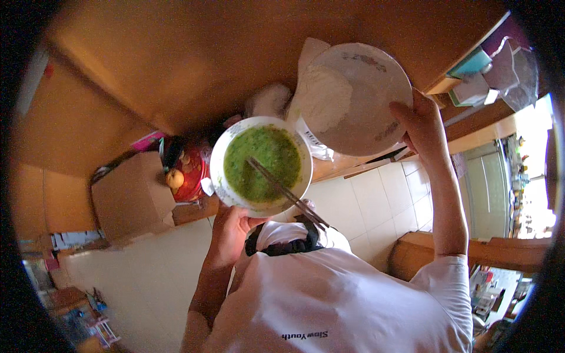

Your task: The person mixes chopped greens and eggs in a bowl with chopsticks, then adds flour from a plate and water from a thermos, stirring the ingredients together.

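My left hand [231,229] grips the lower left rim of a white bowl [217,165], close in front of my body. A thick green mixture [260,143] fills much of it. A pair of chopsticks [289,194] leans in that mixture, the ends pointing out over the near right rim. At the upper right, my right hand [421,121] holds a larger pale bowl [371,110] by its right edge, thumb inside and fingers beneath. White flour-like powder [329,95] is heaped toward the left side of this bowl. The two bowls are close together, and I cannot tell whether they touch.
Partly hidden behind the bowls is a white plastic bag [315,143] bearing printing. To the left are a red basin [192,176], a round yellowish fruit or vegetable [175,178] and a cardboard box [132,189]. Boxes stand on a wooden shelf [468,108] at right. Below is tiled floor [353,198].
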The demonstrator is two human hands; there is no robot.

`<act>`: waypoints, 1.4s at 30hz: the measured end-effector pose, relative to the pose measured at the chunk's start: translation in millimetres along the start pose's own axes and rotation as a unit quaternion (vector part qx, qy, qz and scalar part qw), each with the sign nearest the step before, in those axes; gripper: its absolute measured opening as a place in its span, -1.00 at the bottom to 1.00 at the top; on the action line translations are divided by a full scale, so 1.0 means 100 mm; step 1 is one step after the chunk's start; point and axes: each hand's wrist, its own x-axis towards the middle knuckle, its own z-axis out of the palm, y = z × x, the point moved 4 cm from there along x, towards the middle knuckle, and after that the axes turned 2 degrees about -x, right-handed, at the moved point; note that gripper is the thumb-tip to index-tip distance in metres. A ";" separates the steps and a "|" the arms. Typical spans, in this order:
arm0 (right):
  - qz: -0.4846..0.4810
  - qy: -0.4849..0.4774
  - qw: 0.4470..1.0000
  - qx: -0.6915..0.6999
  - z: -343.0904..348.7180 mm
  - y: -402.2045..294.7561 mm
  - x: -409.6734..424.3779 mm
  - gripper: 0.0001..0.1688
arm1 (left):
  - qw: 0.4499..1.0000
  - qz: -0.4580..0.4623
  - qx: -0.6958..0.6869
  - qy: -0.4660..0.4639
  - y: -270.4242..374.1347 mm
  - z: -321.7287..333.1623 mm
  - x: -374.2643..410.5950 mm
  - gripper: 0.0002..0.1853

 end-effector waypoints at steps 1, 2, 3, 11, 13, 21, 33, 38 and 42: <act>-0.038 -0.017 0.999 0.013 0.12 0.01 0.01 -0.72 | 1.000 0.011 -0.002 0.011 0.00 0.02 0.03 -0.50; -0.075 -0.034 0.996 0.027 0.25 0.04 0.02 -0.70 | 1.000 0.008 -0.003 0.016 -0.05 -0.01 0.06 -0.50; -0.113 -0.054 0.991 0.041 0.33 0.00 0.04 -0.69 | 1.000 0.005 -0.006 0.022 -0.06 0.00 0.07 -0.50; -0.306 -0.099 0.923 -0.212 0.74 -0.46 -0.01 -0.62 | 0.997 0.030 -0.036 0.065 -0.09 0.08 0.04 -0.46; -0.286 -0.111 0.924 -0.230 0.78 -0.54 -0.01 -0.60 | 0.996 0.027 -0.048 0.065 -0.12 0.07 0.04 -0.44; -0.328 -0.088 0.896 -0.286 0.89 -0.54 -0.04 -0.57 | 0.994 0.040 -0.066 0.075 -0.21 0.03 0.02 -0.41; -0.377 -0.034 0.889 -0.256 0.81 -0.55 -0.13 -0.58 | 0.997 0.013 -0.048 0.065 -0.21 -0.01 0.07 -0.43; -0.181 -0.038 0.981 -0.065 0.48 -0.13 0.28 -0.62 | 0.997 0.014 -0.053 0.051 -0.28 -0.10 0.12 -0.43; -0.101 0.039 0.993 -0.055 0.03 -0.04 0.35 -0.66 | 0.998 0.026 -0.025 0.057 -0.25 -0.11 0.07 -0.43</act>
